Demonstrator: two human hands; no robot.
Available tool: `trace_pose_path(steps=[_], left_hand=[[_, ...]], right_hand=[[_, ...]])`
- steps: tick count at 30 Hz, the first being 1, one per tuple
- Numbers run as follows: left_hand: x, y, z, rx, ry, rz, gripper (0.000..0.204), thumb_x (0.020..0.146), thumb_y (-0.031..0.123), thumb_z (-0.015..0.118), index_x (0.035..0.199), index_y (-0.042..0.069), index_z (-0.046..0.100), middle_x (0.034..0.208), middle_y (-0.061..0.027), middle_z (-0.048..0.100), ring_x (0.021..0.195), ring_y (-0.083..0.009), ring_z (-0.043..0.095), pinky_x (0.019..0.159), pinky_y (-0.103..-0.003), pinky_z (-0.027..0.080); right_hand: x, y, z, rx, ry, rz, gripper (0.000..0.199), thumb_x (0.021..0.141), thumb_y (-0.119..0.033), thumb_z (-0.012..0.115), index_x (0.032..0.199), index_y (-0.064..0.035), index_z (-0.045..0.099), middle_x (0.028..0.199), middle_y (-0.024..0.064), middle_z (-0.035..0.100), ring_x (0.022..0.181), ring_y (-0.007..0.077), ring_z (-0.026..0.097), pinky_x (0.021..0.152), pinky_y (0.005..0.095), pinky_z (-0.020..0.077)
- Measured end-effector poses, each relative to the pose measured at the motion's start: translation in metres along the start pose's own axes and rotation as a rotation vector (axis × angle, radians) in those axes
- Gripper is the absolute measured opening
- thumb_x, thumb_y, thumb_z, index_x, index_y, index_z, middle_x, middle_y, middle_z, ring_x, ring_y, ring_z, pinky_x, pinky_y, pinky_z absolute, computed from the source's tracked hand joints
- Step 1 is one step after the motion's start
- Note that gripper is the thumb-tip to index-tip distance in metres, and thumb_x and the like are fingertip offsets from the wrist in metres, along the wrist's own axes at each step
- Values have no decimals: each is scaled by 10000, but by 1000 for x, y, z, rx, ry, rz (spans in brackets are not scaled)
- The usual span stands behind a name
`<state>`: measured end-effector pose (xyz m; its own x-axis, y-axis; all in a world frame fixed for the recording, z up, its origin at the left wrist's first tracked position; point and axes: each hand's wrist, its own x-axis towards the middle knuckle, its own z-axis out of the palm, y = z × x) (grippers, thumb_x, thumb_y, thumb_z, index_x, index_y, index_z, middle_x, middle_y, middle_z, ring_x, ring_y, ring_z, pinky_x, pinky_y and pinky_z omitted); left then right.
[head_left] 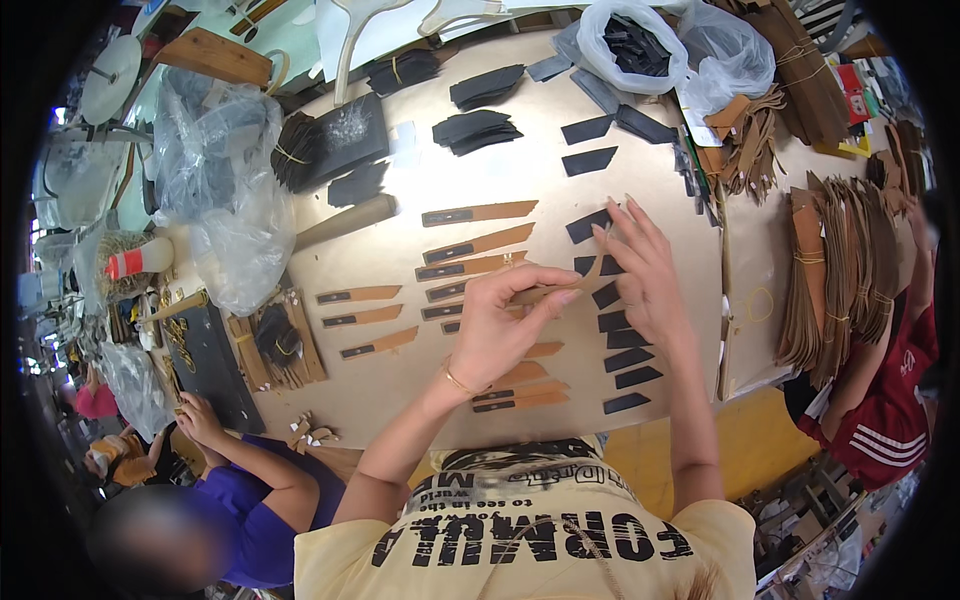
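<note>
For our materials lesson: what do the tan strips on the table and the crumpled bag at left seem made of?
Tan strips: probably leather or imitation, matt; evenly brown, clean-cut, thin.
Crumpled bag: likely glossy plastic film; see-through, glinting along its creases.

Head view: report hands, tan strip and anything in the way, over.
Left hand pinching tan strip. Right hand fingers extended over column of black pieces, contact unclear. Hands partly block view of pieces beneath.
</note>
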<state>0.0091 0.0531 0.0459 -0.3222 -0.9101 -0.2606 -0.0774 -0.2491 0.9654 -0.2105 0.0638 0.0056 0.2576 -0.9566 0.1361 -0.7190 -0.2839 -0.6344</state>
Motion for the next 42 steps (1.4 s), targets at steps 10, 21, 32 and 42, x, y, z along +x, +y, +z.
trace_pose_path(steps=[10, 21, 32, 42], left_hand=[[19, -15, 19, -29, 52, -11, 264, 944, 5, 610, 1203, -40, 623, 919, -44, 635, 755, -90, 642, 639, -200, 520], [36, -27, 23, 156, 251, -62, 166, 877, 22, 672, 1034, -28, 672, 847, -82, 665, 723, -95, 645, 577, -225, 548], [46, -35, 21, 213, 231, -31, 70, 864, 13, 674, 918, -32, 683, 802, -120, 703, 664, -154, 666, 530, -251, 499], [47, -37, 21, 308, 200, -31, 98, 899, 21, 658, 940, -68, 664, 779, -71, 687, 622, -67, 635, 528, -196, 493]], right_hand=[[4, -9, 2, 1159, 86, 576, 241, 866, 18, 707, 1096, 38, 636, 988, 55, 650, 930, 90, 620, 804, 220, 502], [36, -3, 2, 738, -3, 489, 392, 867, 60, 656, 1241, 4, 555, 933, 32, 641, 836, 79, 615, 748, 209, 497], [45, -5, 4, 548, 38, 463, 357, 829, 34, 685, 1142, -33, 528, 834, 31, 651, 729, 81, 582, 658, 226, 463], [45, -3, 6, 536, 40, 438, 352, 841, 59, 652, 1134, -19, 473, 819, 86, 663, 687, 133, 636, 629, 259, 516]])
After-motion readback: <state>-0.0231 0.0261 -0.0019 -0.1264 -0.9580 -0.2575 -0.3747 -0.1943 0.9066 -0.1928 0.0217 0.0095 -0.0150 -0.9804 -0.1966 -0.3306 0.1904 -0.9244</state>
